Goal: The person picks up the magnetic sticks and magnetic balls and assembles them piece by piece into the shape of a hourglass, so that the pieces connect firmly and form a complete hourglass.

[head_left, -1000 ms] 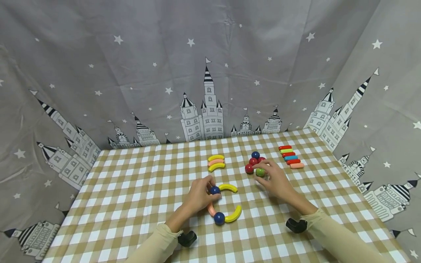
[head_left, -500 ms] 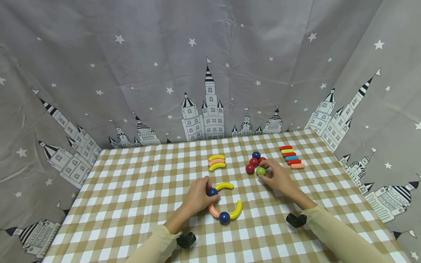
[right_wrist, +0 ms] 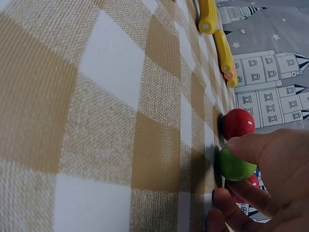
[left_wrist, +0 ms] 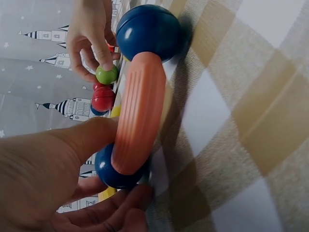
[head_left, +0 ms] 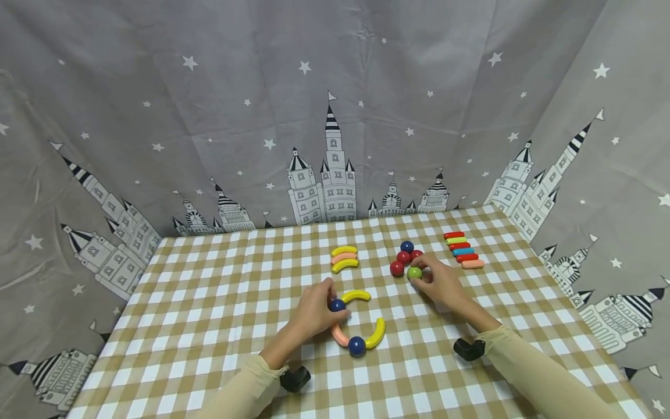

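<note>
My left hand grips a dark blue ball, its thumb and fingers on opposite sides. A yellow curved stick joins that ball on one side and a salmon curved stick on the other. The salmon stick runs to a second blue ball, which touches another yellow curved stick. Together they form an incomplete ring with a gap at the right. My right hand pinches a green ball between thumb and fingers, beside several red balls.
Behind the ring lie two yellow curved sticks and a salmon one, side by side. A blue ball sits behind the red balls. Several short straight sticks line up at the right. A patterned grey curtain borders the checked tablecloth.
The blue ball in my left hand has shifted slightly left, while the ring's lower ball has moved right. Both yellow sticks in the ring have shifted. My right hand stays at the green ball.
</note>
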Motion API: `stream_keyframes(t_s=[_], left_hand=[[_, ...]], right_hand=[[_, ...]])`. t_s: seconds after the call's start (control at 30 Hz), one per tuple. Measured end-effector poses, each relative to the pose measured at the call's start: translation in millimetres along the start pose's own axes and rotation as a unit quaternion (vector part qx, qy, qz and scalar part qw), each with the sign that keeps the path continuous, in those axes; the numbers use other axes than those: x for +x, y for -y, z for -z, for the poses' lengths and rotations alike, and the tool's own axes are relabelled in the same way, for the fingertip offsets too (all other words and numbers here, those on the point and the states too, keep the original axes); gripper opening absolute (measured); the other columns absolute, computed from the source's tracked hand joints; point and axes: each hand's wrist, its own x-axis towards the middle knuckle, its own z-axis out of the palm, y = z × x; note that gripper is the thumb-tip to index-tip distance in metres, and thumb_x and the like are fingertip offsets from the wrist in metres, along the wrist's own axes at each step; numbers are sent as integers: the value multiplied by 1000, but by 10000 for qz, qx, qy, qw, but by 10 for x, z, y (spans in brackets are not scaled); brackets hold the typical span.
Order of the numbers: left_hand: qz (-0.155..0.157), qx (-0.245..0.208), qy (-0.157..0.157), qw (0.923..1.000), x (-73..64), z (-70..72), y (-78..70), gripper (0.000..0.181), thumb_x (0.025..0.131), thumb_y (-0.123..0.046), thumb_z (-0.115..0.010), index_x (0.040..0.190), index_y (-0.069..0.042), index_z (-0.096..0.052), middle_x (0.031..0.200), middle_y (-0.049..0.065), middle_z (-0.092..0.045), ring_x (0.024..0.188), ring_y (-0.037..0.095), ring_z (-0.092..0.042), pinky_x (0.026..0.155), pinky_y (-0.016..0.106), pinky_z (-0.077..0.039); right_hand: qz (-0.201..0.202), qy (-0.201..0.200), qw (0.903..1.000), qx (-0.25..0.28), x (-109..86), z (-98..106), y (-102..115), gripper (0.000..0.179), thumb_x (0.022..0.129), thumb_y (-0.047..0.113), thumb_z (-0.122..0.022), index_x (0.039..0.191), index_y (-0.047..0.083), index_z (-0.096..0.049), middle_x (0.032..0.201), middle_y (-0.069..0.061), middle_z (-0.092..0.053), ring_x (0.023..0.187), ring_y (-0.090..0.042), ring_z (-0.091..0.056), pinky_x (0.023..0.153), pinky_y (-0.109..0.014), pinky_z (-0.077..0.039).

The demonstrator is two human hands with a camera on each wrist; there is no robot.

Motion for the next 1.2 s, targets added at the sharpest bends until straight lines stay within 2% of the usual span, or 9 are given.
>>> stream_keyframes(t_s=[0.13, 0.27, 0.37, 0.53, 0.67, 0.97, 1.2], left_hand=[[-148, 172, 74, 9997, 44, 14, -12, 40, 83, -28, -88, 104, -8, -60, 74, 0, -58, 64, 14, -50, 56, 26, -39], [-309, 335, 102, 9989, 114, 12, -25, 41, 84, -30, -86, 114, -9, -66, 81, 0, -64, 72, 14, -54, 63, 29, -44], [-504, 206, 198, 9983, 184, -2, -31, 40, 85, -26, -86, 117, -8, -69, 89, 3, -69, 78, 16, -58, 69, 32, -48], [-903, -20, 404, 9951, 301, -50, -34, 38, 86, -20, -85, 119, -6, -73, 95, 7, -74, 81, 18, -64, 70, 32, -49], [-985, 1, 504, 9939, 363, -85, -42, 36, 87, -20, -84, 119, -8, -75, 98, 7, -75, 84, 17, -66, 72, 32, -51], [-1394, 19, 468, 9891, 437, -132, -90, 23, 87, -9, -83, 108, -3, -77, 93, 6, -75, 83, 18, -66, 76, 35, -53], [-1494, 219, 287, 9881, 443, -152, -105, 9, 85, -4, -83, 93, -6, -78, 82, 2, -72, 73, 14, -59, 66, 28, -46]], right_hand=[[-34, 30, 10000, -18, 3, 2, -2, 32, 91, 6, -78, 119, 7, -63, 117, -15, -68, 86, -23, -59, 80, -39, -53], [-104, 66, 9999, -35, 8, -4, -1, 33, 91, 7, -78, 120, 8, -63, 119, -16, -67, 86, -23, -58, 79, -38, -52], [-115, 77, 9999, -43, 12, -10, -7, 32, 92, 8, -77, 120, 8, -62, 119, -16, -67, 85, -23, -57, 78, -36, -51], [-73, 49, 10000, 5, 11, -21, -28, 32, 92, 8, -77, 120, 8, -63, 119, -15, -67, 85, -23, -58, 77, -37, -51], [-82, 19, 9999, 59, 4, -34, -48, 31, 92, 8, -77, 120, 9, -63, 118, -15, -67, 85, -23, -58, 76, -36, -50], [-2, -72, 9997, 225, -34, -40, -12, 33, 90, 8, -79, 119, 11, -64, 115, -11, -70, 83, -22, -57, 72, -32, -47], [14, -34, 9998, 218, -69, -32, 27, 33, 89, 9, -80, 119, 11, -66, 111, -9, -71, 79, -20, -56, 70, -32, -45]])
